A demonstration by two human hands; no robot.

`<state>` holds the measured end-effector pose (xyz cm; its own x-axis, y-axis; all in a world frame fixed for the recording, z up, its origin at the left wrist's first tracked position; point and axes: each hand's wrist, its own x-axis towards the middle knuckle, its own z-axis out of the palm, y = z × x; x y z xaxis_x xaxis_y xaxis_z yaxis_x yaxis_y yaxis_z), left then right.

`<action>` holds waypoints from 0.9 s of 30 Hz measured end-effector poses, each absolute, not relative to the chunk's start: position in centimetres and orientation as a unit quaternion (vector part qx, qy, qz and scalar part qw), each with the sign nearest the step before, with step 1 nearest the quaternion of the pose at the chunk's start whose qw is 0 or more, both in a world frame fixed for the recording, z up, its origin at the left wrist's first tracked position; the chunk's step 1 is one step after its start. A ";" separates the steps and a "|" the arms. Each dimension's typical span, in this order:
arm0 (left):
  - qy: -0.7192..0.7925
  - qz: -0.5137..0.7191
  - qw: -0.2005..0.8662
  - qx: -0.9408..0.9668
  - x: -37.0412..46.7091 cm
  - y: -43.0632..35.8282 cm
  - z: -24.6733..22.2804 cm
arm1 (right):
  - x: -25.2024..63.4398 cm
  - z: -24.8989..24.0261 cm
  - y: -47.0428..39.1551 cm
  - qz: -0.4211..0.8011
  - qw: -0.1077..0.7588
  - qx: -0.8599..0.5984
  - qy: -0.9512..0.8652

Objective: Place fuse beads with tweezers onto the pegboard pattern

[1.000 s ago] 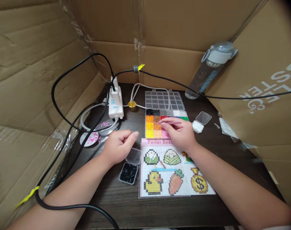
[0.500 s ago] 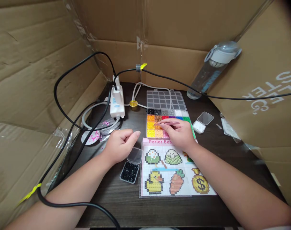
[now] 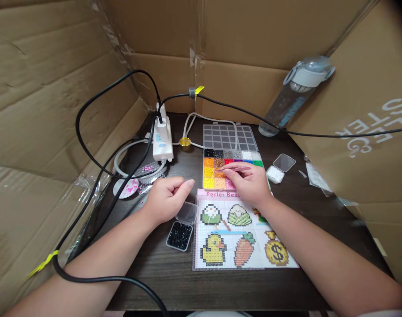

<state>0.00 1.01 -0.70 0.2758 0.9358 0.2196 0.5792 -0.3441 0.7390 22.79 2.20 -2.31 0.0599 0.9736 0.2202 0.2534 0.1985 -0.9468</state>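
My right hand (image 3: 251, 182) pinches a pair of pink tweezers (image 3: 234, 169) over a bead box (image 3: 209, 183) with several colours sorted in compartments. The tweezers' tips point left, at the orange compartments; whether they hold a bead is too small to tell. Below the box lies a printed pattern sheet (image 3: 229, 244) with a duck, a carrot, a money bag and rice-ball pictures, a clear pegboard at its lower left edge. To the left, my left hand (image 3: 168, 198) is closed in a loose fist, thumb on top, with nothing visible in it. Beneath it sits an open small case of black beads (image 3: 179, 236).
A white power strip (image 3: 163, 145) and black cables (image 3: 111, 204) occupy the left; one cable crosses above my left forearm. A gold cup (image 3: 185, 144) stands behind. At right are a small case of white beads (image 3: 275, 175) and a bottle (image 3: 295, 94). Cardboard walls (image 3: 240, 83) surround the table.
The whole view has shifted very slightly. My right hand with the tweezers stays over the orange compartments, its tips moved a touch rightward. My left hand has not visibly moved.
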 end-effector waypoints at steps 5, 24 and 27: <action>0.506 0.329 0.274 0.749 0.0 1.0 -0.7 | 22.9 -2.6 2.3 0.364 0.496 -0.524 -0.589; 0.503 0.329 0.271 0.752 0.0 1.0 -0.9 | 22.9 -2.5 2.3 0.359 0.505 -0.514 -0.593; 0.504 0.327 0.273 0.752 0.0 1.0 -0.9 | 22.8 -2.3 2.3 0.351 0.507 -0.516 -0.595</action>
